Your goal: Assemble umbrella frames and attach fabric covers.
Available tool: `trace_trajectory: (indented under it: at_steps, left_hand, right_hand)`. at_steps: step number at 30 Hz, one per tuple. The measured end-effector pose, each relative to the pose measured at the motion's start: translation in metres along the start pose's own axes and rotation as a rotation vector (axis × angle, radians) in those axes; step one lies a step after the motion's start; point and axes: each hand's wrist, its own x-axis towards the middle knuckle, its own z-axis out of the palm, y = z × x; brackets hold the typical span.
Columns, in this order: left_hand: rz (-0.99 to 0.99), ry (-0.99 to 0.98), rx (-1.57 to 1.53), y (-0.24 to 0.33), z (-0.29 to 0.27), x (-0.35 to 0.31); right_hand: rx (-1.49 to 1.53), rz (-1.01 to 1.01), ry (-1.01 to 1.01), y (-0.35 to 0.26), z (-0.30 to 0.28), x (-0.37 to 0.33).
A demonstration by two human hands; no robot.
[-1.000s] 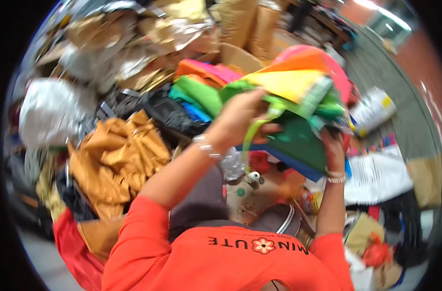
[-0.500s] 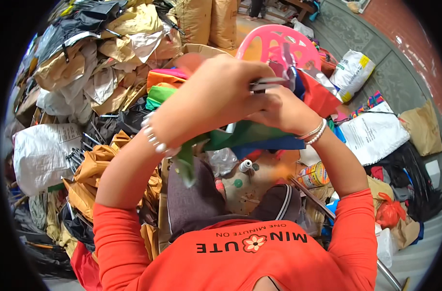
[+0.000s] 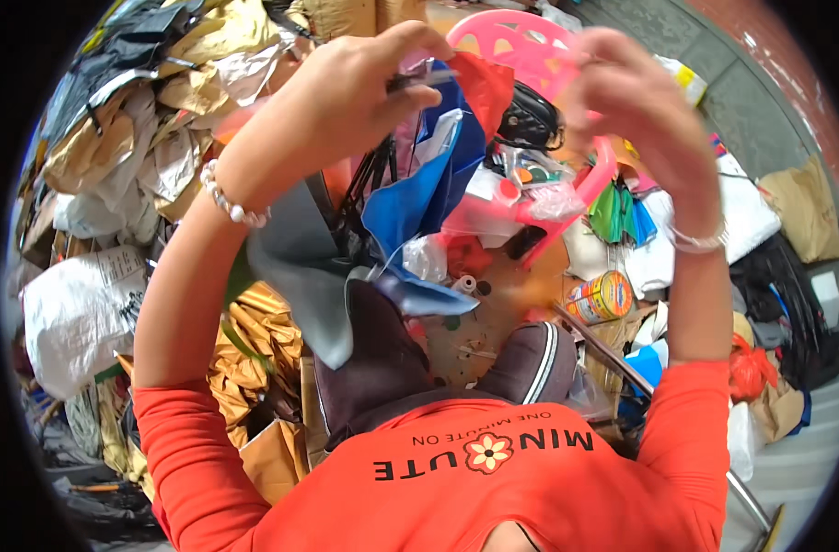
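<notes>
My left hand point(image 3: 364, 92) is closed around the top of a multicoloured umbrella point(image 3: 415, 198), with a short grey and dark piece showing between thumb and fingers. Blue, red and grey cloth panels hang loosely below it, and thin dark ribs show among the folds. The grey panel droops over my left knee. My right hand point(image 3: 640, 115) is raised apart from the cloth, to the right above the pink plastic chair point(image 3: 596, 189). It is blurred, with thumb and fingers apart and nothing visible in them.
On the chair lie a black shiny bundle point(image 3: 532, 118) and clear bags of small parts point(image 3: 530, 170). A yellow-red tin point(image 3: 600, 296) stands right of my knees, beside a metal pole point(image 3: 613, 354). Heaped cloth and umbrellas point(image 3: 125, 138) fill the left; a white sack point(image 3: 79, 313) lies there.
My hands have separated: the left moved up and left with the umbrella, the right moved away to the right. The cloth now hangs lower, with blue and grey panels showing, and the chair is uncovered.
</notes>
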Motion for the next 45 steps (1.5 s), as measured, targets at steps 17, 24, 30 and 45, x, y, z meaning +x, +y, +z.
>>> trace_trajectory:
  at_steps: [17,24,30,45]
  left_hand:
    - [-0.282,-0.112,0.050,-0.023,0.000,-0.040]
    - [-0.130,0.279,0.337,-0.138,-0.012,-0.040]
    - [-0.001,0.419,0.358,-0.123,-0.007,-0.046]
    - [-0.459,0.743,0.645,-0.123,-0.089,-0.274]
  right_hand:
    - [-0.523,0.227,-0.270,0.068,-0.007,-0.042]
    - [-0.614,0.512,-0.757,0.054,0.079,-0.095]
    - [-0.580,0.285,-0.348,0.045,0.061,-0.082]
    - [-0.407,0.373,-0.167,0.171,0.066,-0.106]
